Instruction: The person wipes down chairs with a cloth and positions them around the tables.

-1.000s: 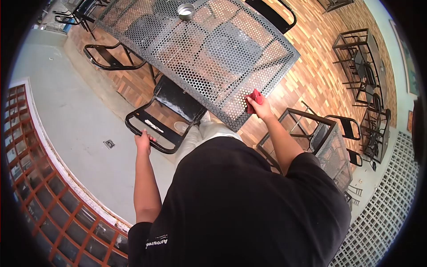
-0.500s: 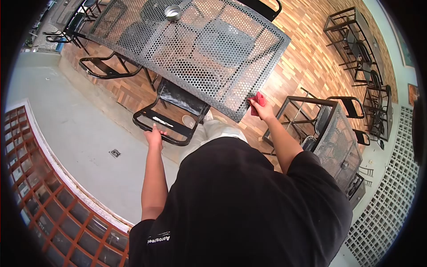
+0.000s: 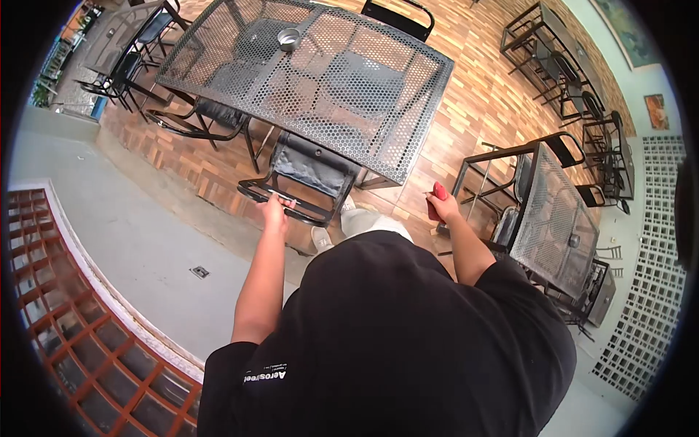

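My left hand [image 3: 275, 211] is closed on the top rail of a black metal chair's back. The chair [image 3: 309, 164] has a dark padded seat and stands at the near side of a metal mesh table [image 3: 306, 102]. In my right hand [image 3: 445, 207] is a folded red cloth [image 3: 434, 208], held out beyond the table's near right corner and apart from it. A small round metal dish [image 3: 289, 39] rests on the far part of the tabletop.
Another black chair [image 3: 196, 120] stands left along the same table, and one [image 3: 400, 18] on its far side. To my right is a second mesh table [image 3: 557, 218] with chairs. A raised grey floor [image 3: 145, 211] and red-brown lattice [image 3: 95, 349] lie left.
My right hand with the red cloth has come away from the table's corner. My left hand stays on the chair's back, which now looks more foreshortened. The whole view has shifted a little.
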`<move>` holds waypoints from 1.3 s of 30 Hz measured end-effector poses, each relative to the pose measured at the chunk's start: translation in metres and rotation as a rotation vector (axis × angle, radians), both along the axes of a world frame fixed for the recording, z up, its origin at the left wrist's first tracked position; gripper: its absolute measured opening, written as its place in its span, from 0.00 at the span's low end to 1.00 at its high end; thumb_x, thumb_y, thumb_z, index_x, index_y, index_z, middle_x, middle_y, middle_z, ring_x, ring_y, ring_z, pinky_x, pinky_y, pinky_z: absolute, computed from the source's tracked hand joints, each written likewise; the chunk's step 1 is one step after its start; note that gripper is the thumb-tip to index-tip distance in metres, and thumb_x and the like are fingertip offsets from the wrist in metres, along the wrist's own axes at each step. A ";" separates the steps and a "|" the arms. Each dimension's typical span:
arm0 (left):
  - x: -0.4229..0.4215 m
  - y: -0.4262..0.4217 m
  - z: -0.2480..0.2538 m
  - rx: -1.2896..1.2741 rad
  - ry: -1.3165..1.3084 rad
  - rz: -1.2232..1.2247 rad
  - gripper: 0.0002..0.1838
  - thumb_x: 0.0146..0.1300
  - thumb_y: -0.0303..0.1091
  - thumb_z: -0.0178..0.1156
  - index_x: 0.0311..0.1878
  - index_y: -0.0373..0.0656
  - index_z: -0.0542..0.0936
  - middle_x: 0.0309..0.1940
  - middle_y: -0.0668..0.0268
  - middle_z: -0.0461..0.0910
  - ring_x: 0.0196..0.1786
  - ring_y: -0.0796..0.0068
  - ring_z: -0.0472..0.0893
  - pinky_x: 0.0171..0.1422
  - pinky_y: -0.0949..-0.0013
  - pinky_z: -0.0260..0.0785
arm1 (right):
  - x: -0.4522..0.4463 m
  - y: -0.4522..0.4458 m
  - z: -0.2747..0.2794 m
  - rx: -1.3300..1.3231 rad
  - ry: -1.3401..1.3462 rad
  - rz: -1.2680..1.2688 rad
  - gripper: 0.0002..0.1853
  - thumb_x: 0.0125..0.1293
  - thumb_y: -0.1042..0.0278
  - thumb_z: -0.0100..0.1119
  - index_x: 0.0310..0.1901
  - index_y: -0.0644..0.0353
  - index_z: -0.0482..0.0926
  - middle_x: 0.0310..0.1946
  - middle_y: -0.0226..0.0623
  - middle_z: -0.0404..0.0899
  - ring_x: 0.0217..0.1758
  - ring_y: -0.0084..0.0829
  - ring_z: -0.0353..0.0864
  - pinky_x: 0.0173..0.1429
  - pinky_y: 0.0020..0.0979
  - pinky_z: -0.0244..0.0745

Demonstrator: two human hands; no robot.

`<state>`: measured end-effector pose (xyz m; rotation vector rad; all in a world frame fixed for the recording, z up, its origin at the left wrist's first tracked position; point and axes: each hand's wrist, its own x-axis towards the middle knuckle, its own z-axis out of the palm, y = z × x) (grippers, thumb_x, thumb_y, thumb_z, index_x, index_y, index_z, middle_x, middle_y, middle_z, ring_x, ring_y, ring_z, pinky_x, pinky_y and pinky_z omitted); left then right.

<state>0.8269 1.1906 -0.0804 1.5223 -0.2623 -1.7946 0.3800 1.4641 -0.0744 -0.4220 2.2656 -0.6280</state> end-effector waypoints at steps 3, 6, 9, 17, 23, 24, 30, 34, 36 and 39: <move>-0.007 0.002 0.008 -0.042 0.067 -0.009 0.11 0.78 0.29 0.52 0.54 0.45 0.61 0.28 0.68 0.70 0.27 0.74 0.74 0.42 0.55 0.83 | 0.040 0.044 0.009 0.023 0.016 -0.049 0.29 0.59 0.46 0.75 0.53 0.61 0.84 0.43 0.38 0.87 0.45 0.29 0.85 0.53 0.33 0.79; -0.015 0.002 0.015 -0.087 0.104 -0.041 0.11 0.77 0.31 0.54 0.53 0.46 0.62 0.28 0.68 0.70 0.28 0.74 0.75 0.43 0.55 0.83 | 0.084 0.093 0.020 0.064 0.022 -0.046 0.29 0.59 0.46 0.75 0.53 0.61 0.84 0.43 0.38 0.87 0.45 0.29 0.86 0.53 0.33 0.79; -0.022 -0.001 0.024 -0.165 0.114 -0.116 0.12 0.77 0.34 0.57 0.52 0.47 0.63 0.29 0.68 0.71 0.29 0.73 0.76 0.45 0.56 0.83 | 0.107 0.143 0.020 0.049 0.013 -0.085 0.28 0.59 0.46 0.75 0.52 0.61 0.85 0.42 0.38 0.87 0.44 0.30 0.86 0.53 0.34 0.79; 0.041 0.042 -0.022 -0.120 -0.189 -0.422 0.56 0.59 0.86 0.45 0.67 0.38 0.65 0.57 0.48 0.77 0.48 0.54 0.83 0.50 0.53 0.79 | 0.125 0.256 0.026 0.010 -0.109 -0.511 0.26 0.59 0.47 0.75 0.51 0.60 0.86 0.43 0.39 0.87 0.46 0.30 0.86 0.53 0.36 0.80; 0.157 0.099 -0.127 -0.220 -0.614 -1.620 0.37 0.68 0.71 0.55 0.59 0.45 0.78 0.39 0.59 0.84 0.38 0.62 0.84 0.41 0.56 0.79 | 0.130 0.352 -0.044 0.062 -0.183 -0.673 0.22 0.62 0.53 0.72 0.53 0.57 0.87 0.42 0.36 0.87 0.45 0.29 0.85 0.52 0.36 0.81; 0.103 0.114 -0.131 -0.273 -0.723 -2.369 0.33 0.69 0.69 0.55 0.58 0.47 0.80 0.41 0.59 0.85 0.38 0.64 0.85 0.41 0.55 0.79 | 0.129 0.381 -0.079 0.047 -0.183 -0.662 0.20 0.63 0.55 0.71 0.53 0.56 0.87 0.42 0.36 0.87 0.45 0.29 0.85 0.52 0.37 0.81; -0.099 0.191 -0.079 -0.295 -0.557 -2.037 0.33 0.69 0.65 0.56 0.54 0.42 0.83 0.40 0.55 0.87 0.40 0.61 0.87 0.43 0.52 0.79 | 0.100 0.475 -0.077 -0.019 -0.420 -0.790 0.28 0.58 0.49 0.72 0.56 0.59 0.84 0.47 0.40 0.86 0.50 0.33 0.85 0.58 0.38 0.77; -0.318 0.214 -0.066 -0.486 -0.765 -1.892 0.32 0.67 0.60 0.60 0.30 0.33 0.83 0.28 0.51 0.84 0.35 0.53 0.84 0.48 0.54 0.77 | 0.014 0.486 -0.053 0.228 -0.617 -0.740 0.23 0.61 0.58 0.69 0.57 0.57 0.83 0.49 0.36 0.86 0.51 0.31 0.84 0.57 0.38 0.77; -0.418 0.232 -0.017 -0.657 -0.610 -1.786 0.28 0.67 0.57 0.63 0.36 0.34 0.84 0.31 0.54 0.86 0.35 0.59 0.84 0.46 0.56 0.77 | -0.033 0.430 0.032 0.113 -0.546 -0.462 0.21 0.61 0.64 0.66 0.57 0.58 0.83 0.49 0.33 0.86 0.52 0.30 0.84 0.58 0.37 0.78; -0.519 0.267 0.025 -0.585 -0.243 -1.708 0.25 0.67 0.55 0.66 0.49 0.39 0.81 0.39 0.62 0.85 0.39 0.71 0.83 0.43 0.65 0.76 | -0.090 0.390 0.005 -0.465 -0.507 -0.380 0.20 0.62 0.70 0.63 0.57 0.60 0.82 0.50 0.33 0.86 0.52 0.30 0.84 0.58 0.36 0.78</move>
